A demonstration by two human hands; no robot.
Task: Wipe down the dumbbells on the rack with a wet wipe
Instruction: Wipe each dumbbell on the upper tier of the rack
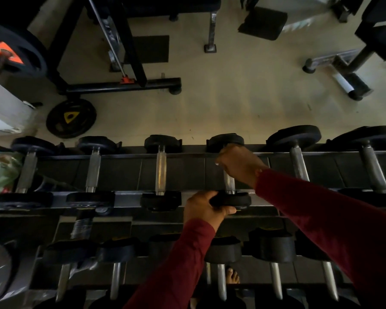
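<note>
Dumbbell point(229, 181) handle inside right fingers point(239, 162)

My right hand point(240, 165) was curled over the dumbbell handle point(229, 181), hiding its upper half; I could not tell whether a wet wipe sat inside that fist. My left hand point(204, 208) covered the left side of the near weight head point(234, 200). Both red sleeves point(321, 219) ran out of the bottom edge and hid parts of the lower rack row point(272, 248). A greenish plastic bag point(0, 172) was blurred and cut off at the left edge. The rightmost dumbbell point(370, 152) was clipped by the right edge.
</note>
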